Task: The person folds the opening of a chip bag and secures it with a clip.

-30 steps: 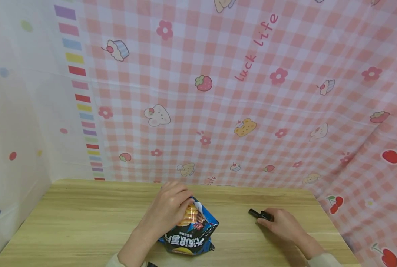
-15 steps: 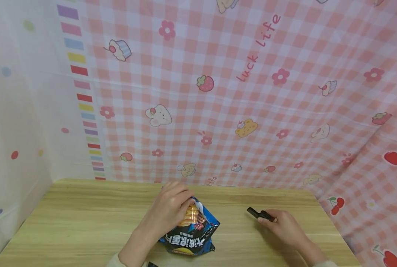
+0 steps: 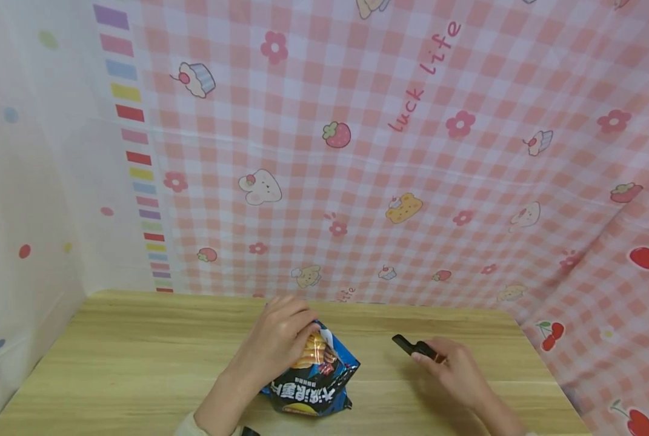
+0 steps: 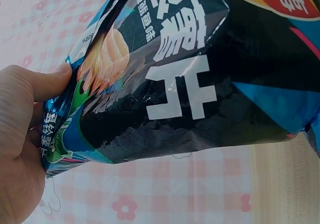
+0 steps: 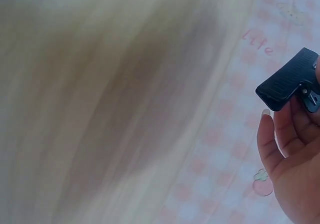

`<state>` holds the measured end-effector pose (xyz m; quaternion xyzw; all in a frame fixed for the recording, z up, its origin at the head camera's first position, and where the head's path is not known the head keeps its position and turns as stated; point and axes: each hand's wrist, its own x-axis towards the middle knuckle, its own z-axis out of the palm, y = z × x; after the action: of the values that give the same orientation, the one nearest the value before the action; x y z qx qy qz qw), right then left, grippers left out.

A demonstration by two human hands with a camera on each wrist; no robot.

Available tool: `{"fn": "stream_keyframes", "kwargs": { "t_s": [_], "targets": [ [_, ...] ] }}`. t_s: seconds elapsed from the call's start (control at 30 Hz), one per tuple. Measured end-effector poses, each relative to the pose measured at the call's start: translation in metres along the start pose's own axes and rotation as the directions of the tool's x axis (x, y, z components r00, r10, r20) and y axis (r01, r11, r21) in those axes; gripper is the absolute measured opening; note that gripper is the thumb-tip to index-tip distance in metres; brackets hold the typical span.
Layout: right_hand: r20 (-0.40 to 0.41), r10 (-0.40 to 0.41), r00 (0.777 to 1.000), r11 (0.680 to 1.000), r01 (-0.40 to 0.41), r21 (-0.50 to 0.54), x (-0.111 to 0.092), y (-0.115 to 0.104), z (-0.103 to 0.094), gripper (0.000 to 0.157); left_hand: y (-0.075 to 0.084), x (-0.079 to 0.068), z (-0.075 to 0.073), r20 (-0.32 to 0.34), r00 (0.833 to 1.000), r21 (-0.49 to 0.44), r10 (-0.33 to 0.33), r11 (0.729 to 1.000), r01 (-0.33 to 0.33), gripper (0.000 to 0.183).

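A blue and black bag of potato chips (image 3: 313, 378) stands on the wooden table, its printing upside down in the head view. My left hand (image 3: 280, 333) grips the bag's far end. In the left wrist view the thumb lies over the edge of the chip bag (image 4: 185, 74), the other fingers partly hidden behind it. To the right, my right hand (image 3: 452, 363) holds a black clip (image 3: 414, 347) between thumb and fingers. The right wrist view shows the clip (image 5: 290, 82) with its wide jaw pointing away from the hand.
The light wooden table (image 3: 139, 363) meets a pink checked cloth (image 3: 302, 230) hung behind it. A white dotted cloth (image 3: 29, 212) closes the left side, and the checked cloth continues on the right. A small dark object (image 3: 249, 431) shows by the left sleeve.
My right hand has moved a little left and up with the clip, toward the bag. The left hand and the bag stay nearly in place.
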<state>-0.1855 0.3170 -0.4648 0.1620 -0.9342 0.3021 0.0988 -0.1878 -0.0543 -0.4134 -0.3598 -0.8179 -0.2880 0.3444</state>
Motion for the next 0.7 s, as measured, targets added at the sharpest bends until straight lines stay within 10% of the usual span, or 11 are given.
{"fn": "stream_keyframes", "kwargs": {
  "t_s": [0.7],
  "targets": [
    [-0.204,-0.218,0.954,0.972,0.232,0.043,0.003,-0.042,0.013,0.020,0.000,0.000,0.000,-0.002,1.000,-0.019,0.001,1.000,-0.001,0.012]
  ]
}}
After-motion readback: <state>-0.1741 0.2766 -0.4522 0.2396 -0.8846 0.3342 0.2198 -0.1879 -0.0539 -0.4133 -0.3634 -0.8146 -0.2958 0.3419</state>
